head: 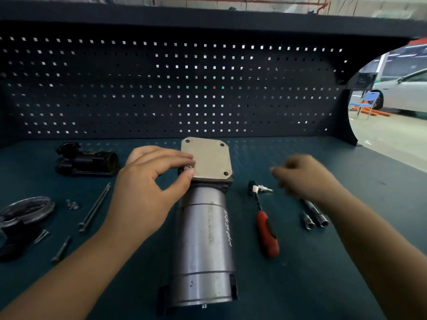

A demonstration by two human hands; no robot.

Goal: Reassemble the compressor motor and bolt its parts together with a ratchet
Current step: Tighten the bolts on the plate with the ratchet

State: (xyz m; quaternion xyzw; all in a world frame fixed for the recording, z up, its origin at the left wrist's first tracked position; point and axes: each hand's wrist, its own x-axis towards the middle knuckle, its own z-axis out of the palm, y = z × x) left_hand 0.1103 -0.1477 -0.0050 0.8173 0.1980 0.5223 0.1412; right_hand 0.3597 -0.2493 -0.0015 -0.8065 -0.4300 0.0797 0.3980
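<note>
Pinches a bolt [187, 167] with the left hand [147, 181] at the near-left corner of the square plate [206, 159] on the compressor motor [203, 239] lying on the tabletop [346, 250]. Holds the blurred right hand [305, 176], grip unreadable, near the red-handled ratchet [265, 222] and sockets [316, 218].

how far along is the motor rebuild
Done: plate sits on the motor with three corner bolts in. In hand: left hand pinches the fourth bolt. Left: ratchet lies untouched; long bolts and black housing lie loose.
</note>
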